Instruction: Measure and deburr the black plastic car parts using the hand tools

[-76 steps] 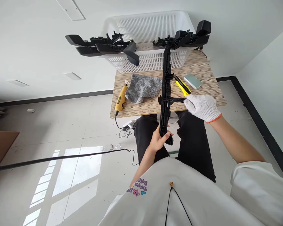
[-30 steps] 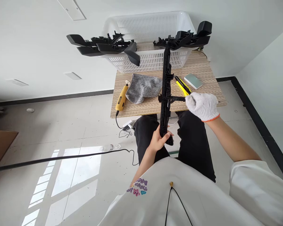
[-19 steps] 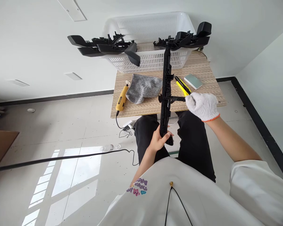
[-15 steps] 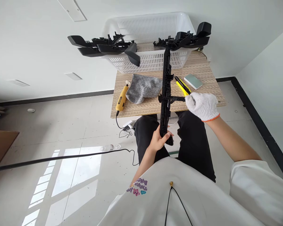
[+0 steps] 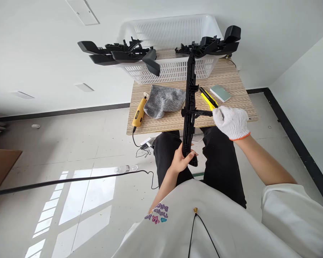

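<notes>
A long black plastic part [image 5: 190, 104] runs from my lap up over the wooden table [image 5: 161, 123]. My bare left hand [image 5: 181, 161] is closed round its near end. My right hand [image 5: 231, 122], in a white knit glove, is closed on a thin black tool [image 5: 200, 113] whose tip touches the part's right side about halfway up. A yellow utility knife [image 5: 208, 98] lies on the table just beyond the gloved hand.
A white plastic basket [image 5: 172, 68] stands at the table's far edge with black plastic parts [image 5: 118, 55] resting across its rim on both sides. A grey cloth [image 5: 164, 100], a yellow rotary tool [image 5: 138, 113] and a pale block [image 5: 220, 92] lie on the table. A cable [image 5: 70, 179] crosses the floor.
Almost nothing has moved. My gloved right hand has shifted very slightly along the black part; my left hand keeps the same grip.
</notes>
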Demonstrator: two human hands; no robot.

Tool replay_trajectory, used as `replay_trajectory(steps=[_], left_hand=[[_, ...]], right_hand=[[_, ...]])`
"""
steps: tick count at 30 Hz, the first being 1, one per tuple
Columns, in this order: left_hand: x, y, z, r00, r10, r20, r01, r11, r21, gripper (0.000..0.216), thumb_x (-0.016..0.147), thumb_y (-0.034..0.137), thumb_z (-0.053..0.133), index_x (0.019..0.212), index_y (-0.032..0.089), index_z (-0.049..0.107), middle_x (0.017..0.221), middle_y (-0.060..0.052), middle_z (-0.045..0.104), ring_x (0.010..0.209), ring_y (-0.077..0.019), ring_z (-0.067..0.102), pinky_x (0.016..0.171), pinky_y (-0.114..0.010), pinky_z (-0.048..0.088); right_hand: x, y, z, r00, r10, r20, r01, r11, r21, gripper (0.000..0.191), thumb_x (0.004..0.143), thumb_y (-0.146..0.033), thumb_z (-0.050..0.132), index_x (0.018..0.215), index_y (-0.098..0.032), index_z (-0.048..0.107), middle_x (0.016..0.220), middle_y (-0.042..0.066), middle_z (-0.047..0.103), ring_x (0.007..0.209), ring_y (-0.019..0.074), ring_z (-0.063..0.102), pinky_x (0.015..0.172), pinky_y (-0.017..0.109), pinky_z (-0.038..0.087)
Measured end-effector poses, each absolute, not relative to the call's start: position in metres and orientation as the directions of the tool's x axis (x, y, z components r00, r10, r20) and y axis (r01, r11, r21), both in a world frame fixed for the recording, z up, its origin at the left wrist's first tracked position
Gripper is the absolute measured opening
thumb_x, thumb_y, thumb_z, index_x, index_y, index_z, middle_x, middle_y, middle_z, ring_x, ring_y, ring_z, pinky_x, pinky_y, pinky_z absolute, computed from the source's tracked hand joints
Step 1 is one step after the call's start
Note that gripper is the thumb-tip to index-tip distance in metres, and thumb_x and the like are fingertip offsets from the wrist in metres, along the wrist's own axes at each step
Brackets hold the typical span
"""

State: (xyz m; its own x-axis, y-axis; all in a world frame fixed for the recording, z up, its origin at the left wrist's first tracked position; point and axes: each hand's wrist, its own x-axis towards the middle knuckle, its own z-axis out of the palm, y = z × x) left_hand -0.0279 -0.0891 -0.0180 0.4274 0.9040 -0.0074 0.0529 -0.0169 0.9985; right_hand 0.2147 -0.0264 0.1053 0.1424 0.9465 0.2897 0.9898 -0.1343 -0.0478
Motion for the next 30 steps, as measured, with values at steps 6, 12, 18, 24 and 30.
replay_trajectory(steps=[6, 12, 18, 24, 30], left_hand=[[-0.027, -0.088, -0.017, 0.418, 0.908, -0.002, 0.056, -0.024, 0.998, 0.042, 0.097, 0.053, 0.065, 0.118, 0.018, 0.057, 0.087, -0.006, 0.082, 0.082, -0.0198, 0.076, 0.083, -0.035, 0.056], [-0.028, -0.088, -0.017, 0.422, 0.907, 0.009, 0.067, -0.041, 0.997, 0.041, 0.097, 0.052, 0.065, 0.118, 0.018, 0.057, 0.086, -0.007, 0.082, 0.081, -0.0199, 0.076, 0.082, -0.035, 0.057], [-0.027, -0.089, -0.016, 0.418, 0.908, 0.010, 0.067, -0.042, 0.997, 0.041, 0.097, 0.052, 0.065, 0.117, 0.017, 0.057, 0.086, -0.007, 0.082, 0.083, -0.0209, 0.078, 0.082, -0.035, 0.058], [-0.025, -0.087, -0.018, 0.416, 0.909, 0.005, 0.057, -0.032, 0.998, 0.046, 0.095, 0.056, 0.066, 0.118, 0.017, 0.057, 0.086, -0.008, 0.083, 0.083, -0.0219, 0.078, 0.081, -0.035, 0.059], [-0.026, -0.087, -0.016, 0.411, 0.912, -0.007, 0.065, -0.021, 0.998, 0.048, 0.094, 0.058, 0.066, 0.117, 0.017, 0.057, 0.087, -0.009, 0.083, 0.084, -0.0228, 0.079, 0.081, -0.036, 0.060]], right_hand=[[0.216, -0.033, 0.100, 0.183, 0.920, 0.346, 0.966, -0.104, -0.235, 0.078, 0.106, -0.062, 0.013, 0.065, -0.017, 0.063, 0.052, 0.004, 0.052, 0.048, 0.0124, 0.036, 0.056, 0.030, 0.021], [0.211, -0.042, 0.106, 0.157, 0.915, 0.373, 0.976, -0.086, -0.198, 0.075, 0.103, -0.068, 0.023, 0.053, -0.020, 0.051, 0.046, 0.002, 0.040, 0.045, 0.0106, 0.024, 0.054, 0.032, 0.017], [0.207, -0.067, 0.099, 0.031, 0.915, 0.402, 0.969, 0.071, -0.236, 0.057, 0.102, -0.045, 0.031, 0.054, -0.021, 0.051, 0.047, 0.004, 0.050, 0.046, 0.0131, 0.034, 0.055, 0.032, 0.023], [0.195, -0.087, 0.072, -0.047, 0.930, 0.364, 0.982, 0.110, -0.153, 0.050, 0.095, -0.039, 0.037, 0.052, -0.020, 0.055, 0.044, 0.003, 0.049, 0.044, 0.0123, 0.027, 0.052, 0.030, 0.019], [0.190, -0.084, 0.059, -0.057, 0.963, 0.265, 0.990, 0.089, -0.110, 0.051, 0.097, -0.039, 0.036, 0.059, -0.018, 0.063, 0.048, 0.005, 0.055, 0.045, 0.0132, 0.030, 0.053, 0.029, 0.016]])
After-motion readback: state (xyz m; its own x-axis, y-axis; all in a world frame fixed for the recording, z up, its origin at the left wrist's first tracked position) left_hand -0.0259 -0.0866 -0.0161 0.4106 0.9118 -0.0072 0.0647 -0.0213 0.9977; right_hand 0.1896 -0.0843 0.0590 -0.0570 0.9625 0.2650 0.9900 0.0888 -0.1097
